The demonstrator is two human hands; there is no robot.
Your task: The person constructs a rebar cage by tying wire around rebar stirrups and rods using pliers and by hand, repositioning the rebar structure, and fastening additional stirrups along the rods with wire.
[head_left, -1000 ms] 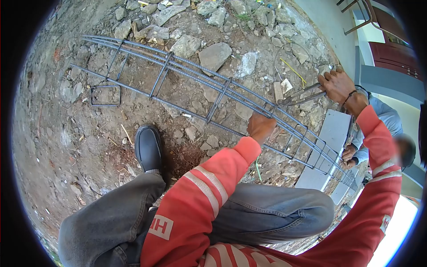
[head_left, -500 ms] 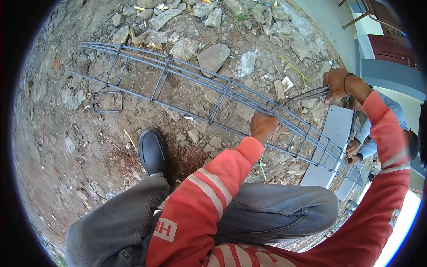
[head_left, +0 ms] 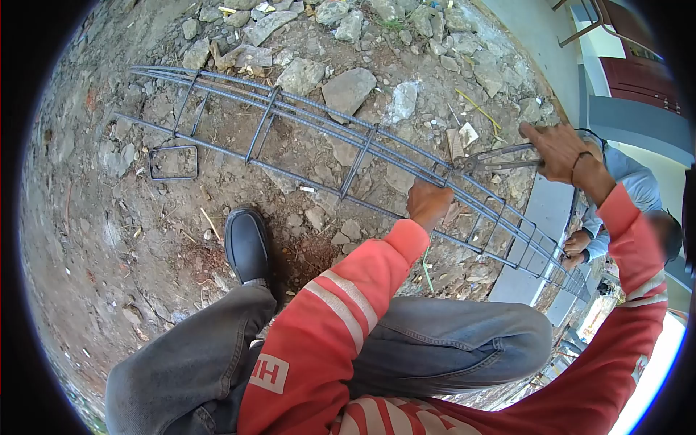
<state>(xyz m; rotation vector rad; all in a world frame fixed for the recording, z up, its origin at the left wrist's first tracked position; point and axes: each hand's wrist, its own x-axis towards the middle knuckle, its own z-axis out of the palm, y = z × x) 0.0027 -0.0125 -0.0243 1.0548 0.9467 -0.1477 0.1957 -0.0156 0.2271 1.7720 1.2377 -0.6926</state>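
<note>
A long rebar cage (head_left: 319, 130) of ribbed bars tied with square stirrups stretches over the rubble from upper left to lower right. My left hand (head_left: 429, 203) is closed around its bars near the middle. My right hand (head_left: 565, 154) grips the handles of a pair of pincers (head_left: 504, 157), which are spread apart. The pincers' jaws are at the upper bars by a stirrup, just above my left hand. Whether they bite on a wire is too small to tell.
A loose square stirrup (head_left: 174, 163) lies on the ground at left. Stones (head_left: 348, 93) are scattered behind the cage. At right, a co-worker's hands (head_left: 576, 248) are at the cage's far end, near grey slabs (head_left: 540, 217). My shoe (head_left: 247, 245) stands in front.
The pincers' handles have spread from nearly together to apart. My right hand has shifted slightly right and down and turned. My left hand stays at the cage.
</note>
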